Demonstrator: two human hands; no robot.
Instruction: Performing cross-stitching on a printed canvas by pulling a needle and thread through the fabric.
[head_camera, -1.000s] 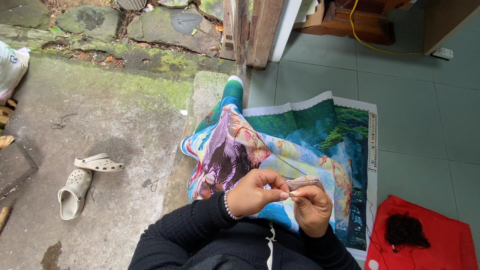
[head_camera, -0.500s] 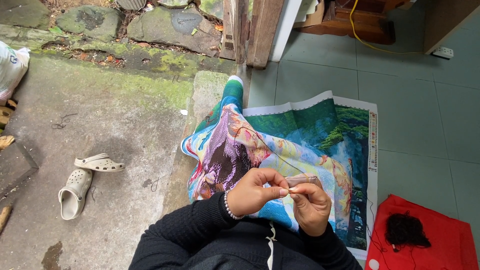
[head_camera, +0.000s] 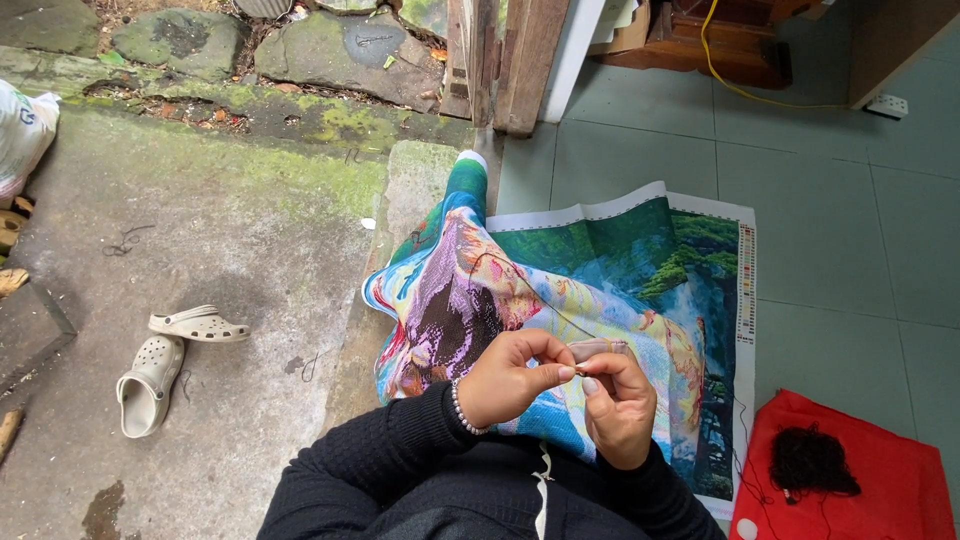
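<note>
Sitting in the doorway w/ the big cross-stitch canvas (head_camera: 600, 290) draped over my lap, colourful figure part on my left, green forest bit spread out onto the tiled floor (head_camera: 860, 200) on the right. My left hand (head_camera: 510, 378) and right hand (head_camera: 618, 405) are meeting right above the cloth, fingertips pinched together on something tiny, prob the needle, too small to tell tbh. So both grips are narrow, thumb + forefinger closed tight. A dark thread (head_camera: 530, 290) runs from the pinch back across the canvas. Bead bracelet (head_camera: 458, 408) on my left wrist, black sweater sleeves. Red cloth (head_camera: 900, 490) w/ a tangle of black thread (head_camera: 810, 462) sits on the floor near my right side. Pair of pale clogs (head_camera: 170, 355) out on the concrete, well apart from me.
</note>
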